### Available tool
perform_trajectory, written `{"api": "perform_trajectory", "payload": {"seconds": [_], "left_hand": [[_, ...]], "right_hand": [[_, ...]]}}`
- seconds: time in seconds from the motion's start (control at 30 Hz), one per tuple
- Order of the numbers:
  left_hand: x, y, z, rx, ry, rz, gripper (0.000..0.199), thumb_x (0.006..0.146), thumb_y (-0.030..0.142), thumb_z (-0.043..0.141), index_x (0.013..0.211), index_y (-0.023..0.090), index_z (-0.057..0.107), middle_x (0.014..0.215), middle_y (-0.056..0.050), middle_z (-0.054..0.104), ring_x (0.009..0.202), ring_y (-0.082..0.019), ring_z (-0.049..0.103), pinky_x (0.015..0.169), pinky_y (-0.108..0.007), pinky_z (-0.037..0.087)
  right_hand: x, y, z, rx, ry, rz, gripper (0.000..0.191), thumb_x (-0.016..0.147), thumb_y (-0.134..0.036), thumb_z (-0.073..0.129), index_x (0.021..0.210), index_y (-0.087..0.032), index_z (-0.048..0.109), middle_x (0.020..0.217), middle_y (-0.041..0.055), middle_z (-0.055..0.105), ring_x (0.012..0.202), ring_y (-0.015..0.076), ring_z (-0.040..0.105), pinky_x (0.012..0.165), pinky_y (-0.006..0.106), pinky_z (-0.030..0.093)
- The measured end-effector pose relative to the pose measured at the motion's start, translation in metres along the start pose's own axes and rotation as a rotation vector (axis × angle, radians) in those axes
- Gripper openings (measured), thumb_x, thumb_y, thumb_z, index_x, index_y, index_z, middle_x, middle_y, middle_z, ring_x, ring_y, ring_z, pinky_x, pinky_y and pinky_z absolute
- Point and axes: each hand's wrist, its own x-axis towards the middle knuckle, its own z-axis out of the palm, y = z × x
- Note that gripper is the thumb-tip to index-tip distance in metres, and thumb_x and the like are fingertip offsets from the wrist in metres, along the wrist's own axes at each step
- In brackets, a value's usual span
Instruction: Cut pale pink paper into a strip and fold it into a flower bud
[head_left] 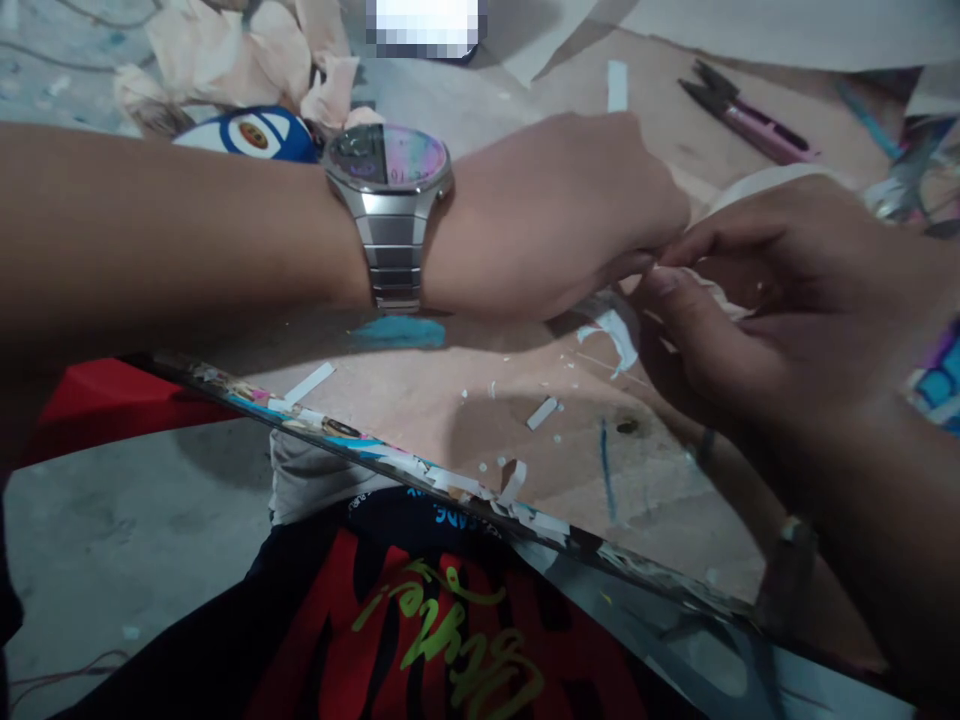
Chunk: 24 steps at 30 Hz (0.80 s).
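My left hand [559, 215] reaches in from the left with a metal-strap watch [394, 215] on its wrist. It is curled closed, its fingertips mostly hidden, and meets my right hand [787, 290] at the pinch point. Thumb and forefinger of the right hand are pressed together, and a thin, pale crumpled piece [716, 290] shows inside its curled fingers. Whether the left fingers hold that same piece is hidden. Just below the hands, a curved white scrap [613, 338] lies on the table [420, 385].
Pink-handled thread snips [750, 115] lie beyond the right hand. Crumpled pale pieces [232, 55] and a blue-and-white eye-shaped item [251, 135] sit behind my left forearm. Small white paper scraps [542, 412] dot the table, whose worn edge [442, 480] runs diagonally before my lap.
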Motion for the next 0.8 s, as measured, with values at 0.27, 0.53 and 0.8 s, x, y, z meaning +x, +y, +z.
{"api": "perform_trajectory", "payload": {"seconds": [0.27, 0.53, 0.8], "left_hand": [[-0.0015, 0.0015, -0.0029, -0.108, 0.003, 0.027, 0.042, 0.106, 0.041, 0.046, 0.104, 0.011, 0.077, 0.086, -0.003, 0.071, 0.104, -0.020, 0.069, 0.091, -0.028, 0.040], [-0.0024, 0.0002, -0.0043, -0.149, 0.025, 0.039, 0.037, 0.107, 0.037, 0.048, 0.092, 0.019, 0.077, 0.076, -0.002, 0.069, 0.073, -0.014, 0.058, 0.067, -0.032, 0.024], [-0.0042, -0.0012, -0.0030, -0.195, 0.040, 0.046, 0.036, 0.105, 0.034, 0.044, 0.089, 0.021, 0.074, 0.076, -0.003, 0.072, 0.068, -0.014, 0.061, 0.065, -0.031, 0.033]], "right_hand": [[0.0041, 0.0024, -0.0001, 0.005, 0.053, -0.229, 0.009, 0.094, -0.021, 0.067, 0.094, -0.020, 0.058, 0.086, 0.0054, 0.067, 0.079, 0.0129, 0.058, 0.071, 0.030, 0.043], [0.0050, 0.0007, -0.0032, -0.016, 0.053, -0.237, 0.013, 0.091, -0.022, 0.073, 0.095, -0.022, 0.060, 0.085, 0.0038, 0.069, 0.081, 0.0156, 0.062, 0.075, 0.033, 0.045], [0.0071, 0.0019, -0.0070, -0.033, 0.009, -0.237, 0.010, 0.094, -0.023, 0.069, 0.095, -0.022, 0.059, 0.087, 0.0008, 0.070, 0.083, 0.0155, 0.063, 0.079, 0.034, 0.046]]}}
